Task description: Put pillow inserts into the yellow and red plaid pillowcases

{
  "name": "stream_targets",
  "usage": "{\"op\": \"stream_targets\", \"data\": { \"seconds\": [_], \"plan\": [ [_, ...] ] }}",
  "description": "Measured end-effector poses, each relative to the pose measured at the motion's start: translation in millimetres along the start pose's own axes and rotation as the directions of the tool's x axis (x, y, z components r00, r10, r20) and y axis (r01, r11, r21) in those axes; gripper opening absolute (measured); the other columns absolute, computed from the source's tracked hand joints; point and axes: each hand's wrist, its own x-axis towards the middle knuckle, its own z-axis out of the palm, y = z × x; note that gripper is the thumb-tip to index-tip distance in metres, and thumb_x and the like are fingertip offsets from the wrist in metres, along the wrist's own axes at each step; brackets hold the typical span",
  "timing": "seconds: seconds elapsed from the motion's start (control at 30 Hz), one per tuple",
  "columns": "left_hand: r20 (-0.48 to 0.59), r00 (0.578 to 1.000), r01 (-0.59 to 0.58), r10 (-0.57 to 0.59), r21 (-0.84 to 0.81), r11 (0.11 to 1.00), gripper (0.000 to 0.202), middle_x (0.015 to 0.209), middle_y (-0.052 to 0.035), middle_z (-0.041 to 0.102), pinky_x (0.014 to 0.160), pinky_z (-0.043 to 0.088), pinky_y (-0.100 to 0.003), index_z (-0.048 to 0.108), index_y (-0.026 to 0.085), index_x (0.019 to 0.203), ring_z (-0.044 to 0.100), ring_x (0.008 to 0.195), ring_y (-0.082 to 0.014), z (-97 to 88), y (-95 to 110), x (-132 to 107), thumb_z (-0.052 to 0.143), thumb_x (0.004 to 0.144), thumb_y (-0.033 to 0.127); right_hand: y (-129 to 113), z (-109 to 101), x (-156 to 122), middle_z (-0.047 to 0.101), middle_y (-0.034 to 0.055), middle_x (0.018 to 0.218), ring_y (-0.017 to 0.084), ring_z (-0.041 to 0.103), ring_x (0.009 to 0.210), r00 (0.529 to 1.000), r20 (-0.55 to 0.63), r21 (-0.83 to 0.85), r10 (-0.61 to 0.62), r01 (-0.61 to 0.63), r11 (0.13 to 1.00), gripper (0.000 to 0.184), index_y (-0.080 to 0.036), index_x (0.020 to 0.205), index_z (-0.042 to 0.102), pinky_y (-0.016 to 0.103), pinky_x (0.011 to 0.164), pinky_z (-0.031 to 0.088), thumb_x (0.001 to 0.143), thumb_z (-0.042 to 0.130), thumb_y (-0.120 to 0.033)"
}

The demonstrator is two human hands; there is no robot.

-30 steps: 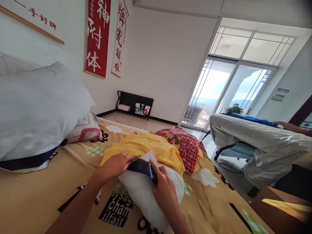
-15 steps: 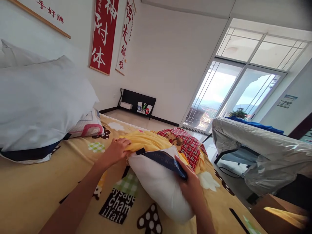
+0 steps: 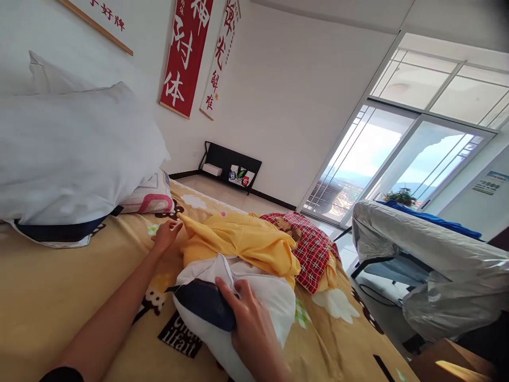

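Observation:
A white pillow (image 3: 274, 297) with a navy band (image 3: 204, 305) along its edge lies on the bed in front of me. Its far part goes into, or under, a yellow pillowcase (image 3: 242, 233); I cannot tell which. The fingers of my left hand (image 3: 167, 236) pinch the far left corner of the yellow cloth, drawn out to a point. My right hand (image 3: 254, 321) grips the near side of the pillow at the navy band, its thumb and fingers bunching the white fabric. Just beyond the yellow cloth rests a red plaid piece (image 3: 306, 244) with a bear print.
A large white pillow (image 3: 79, 159) stands at the left on a patterned pillow (image 3: 149, 196). The bed carries a tan printed blanket (image 3: 47, 307). To the right are plastic-wrapped furniture (image 3: 429, 249) and a cardboard box (image 3: 449, 361). A black stand (image 3: 226, 159) is by the far wall.
My left hand has moved left and away, pulling the yellow corner out. My right hand has shifted left and nearer on the pillow, and the navy band has turned towards me. The view has tilted slightly.

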Motion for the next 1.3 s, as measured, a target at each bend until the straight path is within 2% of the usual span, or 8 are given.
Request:
{"op": "stream_targets", "data": {
  "seconds": [0.23, 0.3, 0.4, 0.47, 0.6, 0.73, 0.97, 1.3],
  "plan": [
    [0.067, 0.981, -0.168, 0.182, -0.175, 0.970, 0.022, 0.060, -0.0010, 0.063, 0.058, 0.045, -0.024, 0.060, 0.018, 0.068, 0.060, 0.059, -0.0165, -47.7, 46.8, -13.4, 0.047, 0.078, 0.033, 7.7, -4.6, 0.9, 0.048, 0.0068, 0.127, 0.023, 0.055, 0.111, 0.999, -0.006, 0.008, 0.037, -0.037, 0.999, 0.094, -0.043, 0.146, 0.031, 0.035, 0.091, 0.046, 0.065, 0.040, 0.004],
    [0.342, 0.861, -0.290, 0.375, -0.276, 0.916, 0.027, 0.051, 0.0005, 0.060, 0.053, 0.043, -0.023, 0.061, 0.019, 0.062, 0.058, 0.052, -0.0151, -65.6, 66.2, -28.1, 0.046, 0.079, 0.034, 6.6, -4.6, 1.2, 0.047, 0.0065, 0.127, 0.023, 0.055, 0.111, 0.999, -0.008, 0.003, 0.034, -0.034, 0.999, 0.094, -0.044, 0.146, 0.031, 0.034, 0.091, 0.046, 0.065, 0.039, 0.004],
    [0.699, 0.529, -0.473, 0.481, -0.227, 0.851, 0.019, 0.068, -0.0014, 0.070, 0.062, 0.047, -0.024, 0.068, 0.019, 0.073, 0.064, 0.064, -0.0177, -74.0, 82.5, -51.5, 0.053, 0.076, 0.031, 5.0, -5.5, 1.2, 0.047, 0.0066, 0.126, 0.022, 0.056, 0.109, 0.999, 0.015, -0.004, 0.045, -0.045, 0.999, 0.093, -0.044, 0.146, 0.030, 0.034, 0.089, 0.046, 0.066, 0.038, 0.003],
    [0.780, 0.461, -0.597, 0.423, -0.079, 0.798, 0.024, 0.094, -0.0061, 0.072, 0.078, 0.050, -0.030, 0.069, 0.019, 0.091, 0.066, 0.086, -0.0235, -63.0, 84.9, -63.7, 0.058, 0.072, 0.028, 3.1, -5.8, 1.1, 0.047, 0.0072, 0.127, 0.023, 0.056, 0.110, 0.997, 0.036, -0.017, 0.065, -0.064, 0.998, 0.092, -0.044, 0.146, 0.029, 0.034, 0.089, 0.046, 0.067, 0.038, 0.003],
    [0.705, 0.586, -0.675, 0.400, 0.152, 0.722, 0.060, 0.142, -0.0194, 0.045, 0.108, 0.034, -0.049, 0.049, 0.014, 0.131, 0.040, 0.133, -0.0341, -21.9, 77.6, -70.7, 0.060, 0.074, 0.030, -2.0, -2.2, 1.8, 0.046, 0.0082, 0.129, 0.025, 0.054, 0.113, 0.994, 0.032, -0.058, 0.104, -0.102, 0.993, 0.091, -0.045, 0.147, 0.025, 0.037, 0.088, 0.047, 0.071, 0.034, 0.003],
    [0.687, 0.524, -0.702, 0.504, 0.012, 0.712, 0.072, 0.152, -0.0160, 0.033, 0.111, 0.032, -0.047, 0.036, 0.016, 0.142, 0.033, 0.139, -0.0314, 0.7, 66.7, -60.0, 0.059, 0.075, 0.030, 3.5, 0.4, 5.7, 0.047, 0.0070, 0.126, 0.023, 0.055, 0.109, 0.994, 0.009, -0.023, 0.110, -0.109, 0.994, 0.091, -0.045, 0.147, 0.027, 0.033, 0.087, 0.046, 0.070, 0.034, 0.004],
    [0.319, 0.562, -0.785, 0.763, -0.086, 0.614, 0.038, 0.115, -0.0111, 0.061, 0.101, 0.041, -0.039, 0.059, 0.018, 0.108, 0.053, 0.114, -0.0273, -1.4, 58.5, -46.4, 0.056, 0.070, 0.017, 50.5, -12.1, 10.1, 0.056, 0.0032, 0.112, 0.016, 0.059, 0.098, 0.978, -0.165, 0.223, 0.127, -0.088, 0.971, 0.086, -0.037, 0.143, 0.040, 0.027, 0.089, 0.045, 0.066, 0.038, 0.002],
    [0.458, 0.809, -0.471, 0.369, 0.128, 0.873, 0.019, 0.063, -0.0061, 0.062, 0.064, 0.041, -0.031, 0.055, 0.020, 0.061, 0.061, 0.069, -0.0248, 2.1, 54.5, -40.2, 0.057, 0.075, 0.033, 101.8, -11.5, 17.6, 0.065, 0.0049, 0.122, 0.021, 0.057, 0.116, 0.825, -0.495, 0.502, 0.272, 0.017, 0.864, 0.066, -0.025, 0.129, 0.060, 0.039, 0.103, 0.041, 0.066, 0.045, -0.014]
  ]
}}
